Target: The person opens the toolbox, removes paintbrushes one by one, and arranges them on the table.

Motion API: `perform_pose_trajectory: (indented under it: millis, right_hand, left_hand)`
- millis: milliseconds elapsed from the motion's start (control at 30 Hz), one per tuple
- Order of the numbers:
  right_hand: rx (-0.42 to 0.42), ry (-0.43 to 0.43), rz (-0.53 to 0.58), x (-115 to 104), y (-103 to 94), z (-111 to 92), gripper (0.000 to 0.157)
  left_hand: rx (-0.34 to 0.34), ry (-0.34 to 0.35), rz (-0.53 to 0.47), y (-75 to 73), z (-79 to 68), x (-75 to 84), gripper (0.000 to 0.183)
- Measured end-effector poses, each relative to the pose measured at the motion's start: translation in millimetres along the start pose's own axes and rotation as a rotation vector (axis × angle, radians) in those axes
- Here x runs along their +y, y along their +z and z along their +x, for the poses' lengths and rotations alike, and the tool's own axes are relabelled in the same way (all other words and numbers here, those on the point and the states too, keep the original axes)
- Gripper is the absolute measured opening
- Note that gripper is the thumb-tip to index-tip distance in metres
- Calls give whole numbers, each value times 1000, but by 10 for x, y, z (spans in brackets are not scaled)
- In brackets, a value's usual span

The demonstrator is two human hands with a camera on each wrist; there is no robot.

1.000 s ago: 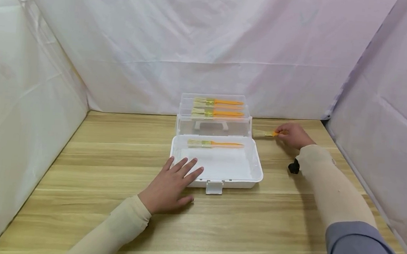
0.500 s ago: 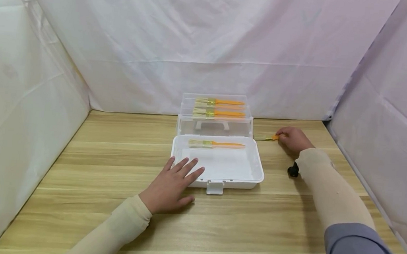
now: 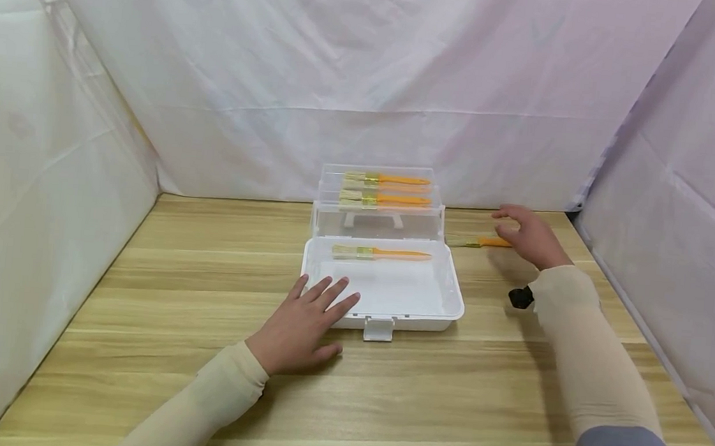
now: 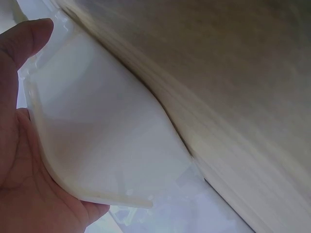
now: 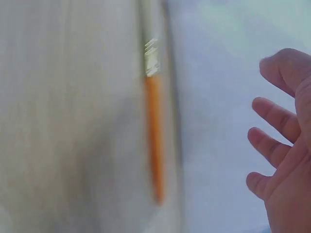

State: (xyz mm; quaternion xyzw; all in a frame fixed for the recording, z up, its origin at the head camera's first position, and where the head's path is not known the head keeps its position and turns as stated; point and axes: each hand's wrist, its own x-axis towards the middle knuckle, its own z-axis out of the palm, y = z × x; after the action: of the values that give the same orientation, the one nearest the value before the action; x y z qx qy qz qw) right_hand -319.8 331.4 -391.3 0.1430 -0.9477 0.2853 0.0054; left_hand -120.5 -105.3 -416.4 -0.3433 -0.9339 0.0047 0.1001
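Note:
An open white plastic box (image 3: 403,289) with a clear tiered upper part stands mid-table. My left hand (image 3: 295,330) lies over its front left corner with fingers spread; the left wrist view shows the box's white side wall (image 4: 107,121) against that hand. To the right of the box, a paintbrush (image 3: 481,241) with an orange handle lies on the table, bristles toward the box. My right hand (image 3: 533,237) hovers just above the handle end, fingers apart and holding nothing. In the right wrist view this paintbrush (image 5: 153,136) lies apart from the fingers (image 5: 272,145).
One paintbrush (image 3: 380,253) lies at the back of the box's base. Two more paintbrushes (image 3: 400,200) lie in the clear tiers. White cloth (image 3: 267,83) hangs behind the wooden table (image 3: 203,260) and along both sides. A black object (image 3: 520,297) sits at the right wrist.
My right hand has set the paintbrush on the table, let go of it and lifted away slightly to the right. The left hand and the box stay put.

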Motion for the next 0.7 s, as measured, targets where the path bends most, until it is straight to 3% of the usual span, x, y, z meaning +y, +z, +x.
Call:
perform_pose_trajectory:
  millis: [400, 533, 700]
  right_hand:
    - [47, -305, -8, -795, -11, -259, 29]
    - [73, -424, 0, -974, 54, -294, 26]
    - [83, -509, -14, -1152, 150, -280, 27]
  left_hand:
    - [19, 10, -9, -16, 4, 5, 83]
    - [22, 11, -13, -18, 0, 12, 83]
    - [31, 7, -12, -11, -6, 14, 83]
